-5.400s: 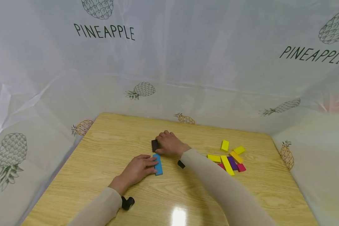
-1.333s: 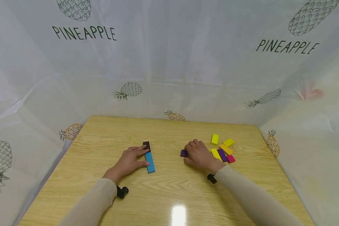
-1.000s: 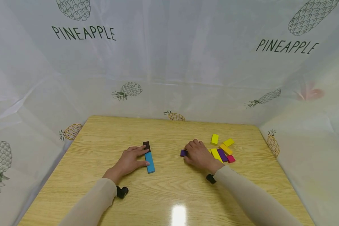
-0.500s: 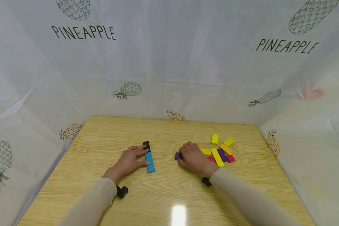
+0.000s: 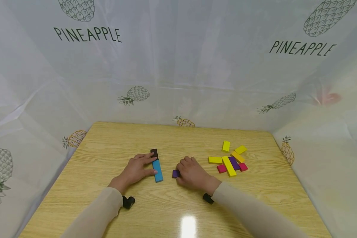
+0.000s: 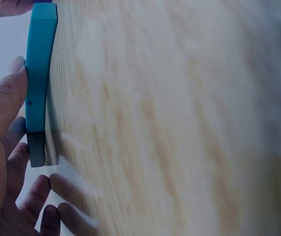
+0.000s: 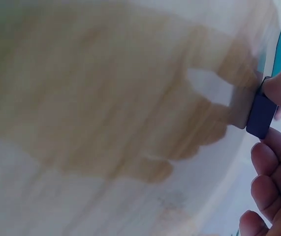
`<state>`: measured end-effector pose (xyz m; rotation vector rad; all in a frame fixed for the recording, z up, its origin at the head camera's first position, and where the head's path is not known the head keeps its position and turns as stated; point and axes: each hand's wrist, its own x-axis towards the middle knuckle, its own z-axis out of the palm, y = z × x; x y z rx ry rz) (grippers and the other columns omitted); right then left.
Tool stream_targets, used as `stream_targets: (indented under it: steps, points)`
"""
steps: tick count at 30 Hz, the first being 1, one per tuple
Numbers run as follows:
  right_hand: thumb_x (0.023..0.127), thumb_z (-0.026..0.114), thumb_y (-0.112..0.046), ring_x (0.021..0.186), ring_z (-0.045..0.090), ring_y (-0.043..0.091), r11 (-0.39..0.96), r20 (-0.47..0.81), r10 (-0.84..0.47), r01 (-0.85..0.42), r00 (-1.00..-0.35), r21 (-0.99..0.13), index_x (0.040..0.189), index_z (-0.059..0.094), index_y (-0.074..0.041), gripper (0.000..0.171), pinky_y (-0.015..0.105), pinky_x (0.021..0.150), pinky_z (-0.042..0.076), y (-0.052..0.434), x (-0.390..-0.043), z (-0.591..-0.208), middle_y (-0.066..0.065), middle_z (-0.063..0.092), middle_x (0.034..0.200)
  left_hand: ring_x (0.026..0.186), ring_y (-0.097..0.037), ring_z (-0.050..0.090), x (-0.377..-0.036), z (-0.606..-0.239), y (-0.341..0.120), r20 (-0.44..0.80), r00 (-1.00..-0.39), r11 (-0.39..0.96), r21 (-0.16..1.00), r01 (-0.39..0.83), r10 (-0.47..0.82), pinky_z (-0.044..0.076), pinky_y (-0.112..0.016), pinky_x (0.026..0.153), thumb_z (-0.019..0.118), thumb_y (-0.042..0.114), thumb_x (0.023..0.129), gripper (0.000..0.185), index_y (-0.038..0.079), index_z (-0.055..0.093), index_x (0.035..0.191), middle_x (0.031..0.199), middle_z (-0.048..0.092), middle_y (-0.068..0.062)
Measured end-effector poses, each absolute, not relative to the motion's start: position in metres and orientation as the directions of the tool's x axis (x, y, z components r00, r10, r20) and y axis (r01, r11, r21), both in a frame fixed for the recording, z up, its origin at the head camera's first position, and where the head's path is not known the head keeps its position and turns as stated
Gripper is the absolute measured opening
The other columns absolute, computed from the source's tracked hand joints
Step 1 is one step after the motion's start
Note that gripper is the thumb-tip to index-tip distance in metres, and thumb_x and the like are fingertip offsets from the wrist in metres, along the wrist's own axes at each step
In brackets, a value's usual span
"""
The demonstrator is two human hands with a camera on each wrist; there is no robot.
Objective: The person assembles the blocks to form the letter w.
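A long blue block (image 5: 157, 172) and a shorter black block (image 5: 154, 154) lie end to end in a line on the table. My left hand (image 5: 134, 172) rests on them from the left, thumb on the blue one and fingertips over the black one. In the left wrist view the thumb touches the blue block (image 6: 38, 78) near its middle. Just right of the line, my right hand (image 5: 193, 175) pinches a small purple block (image 5: 175, 174) between thumb and fingers; its far end is hidden by the hand. The right wrist view shows that purple block (image 7: 262, 114) under the thumb.
Right of my right hand lies a loose group of blocks: a long yellow block (image 5: 229, 166), a purple block (image 5: 234, 163), an orange block (image 5: 238, 157), pink blocks and more yellow ones. A pineapple-print sheet (image 5: 196, 66) hangs behind the wooden table (image 5: 122, 135).
First the black block was set against the blue one. Then my right hand took a purple block near the group and slid left and nearer with it. Lately my left hand has stayed still.
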<state>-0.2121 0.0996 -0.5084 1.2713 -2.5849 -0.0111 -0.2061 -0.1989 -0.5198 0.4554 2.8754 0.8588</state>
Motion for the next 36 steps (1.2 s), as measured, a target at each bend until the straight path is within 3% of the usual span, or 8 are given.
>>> stream_targets:
  steps: [15,23,36]
  points:
    - [0.101,0.066,-0.05,0.098,0.056,0.016,0.587,0.127,-0.809,-0.8,-0.574,0.125,0.111,0.07,-0.017,0.035,0.033,0.086,0.048,0.076,-0.189,-0.509,-0.004,0.068,0.106,0.152,-0.042,0.038,-0.206,-0.519,-0.198,-0.013,-0.949,0.791,0.556,0.255,0.315,0.025,-0.073,0.121,0.077,0.048,0.095,0.065,0.021,0.06,0.152,0.166,0.045,-0.004]
    - [0.1,0.066,-0.052,0.096,0.056,0.015,0.558,0.146,-0.829,-0.815,-0.54,0.152,0.112,0.07,-0.018,0.036,0.032,0.083,0.047,0.071,-0.187,-0.51,-0.005,0.068,0.105,0.152,-0.042,0.038,-0.206,-0.519,-0.199,-0.005,-0.949,0.784,0.564,0.259,0.317,0.025,-0.074,0.121,0.077,0.047,0.095,0.065,0.02,0.06,0.152,0.166,0.045,-0.004]
    - [0.1,0.068,-0.05,0.095,0.055,0.014,0.565,0.154,-0.824,-0.813,-0.545,0.145,0.112,0.07,-0.018,0.034,0.031,0.083,0.046,0.07,-0.186,-0.509,-0.005,0.067,0.105,0.152,-0.043,0.039,-0.206,-0.519,-0.199,-0.005,-0.948,0.784,0.563,0.26,0.318,0.026,-0.074,0.12,0.077,0.047,0.095,0.065,0.02,0.061,0.152,0.166,0.045,-0.004]
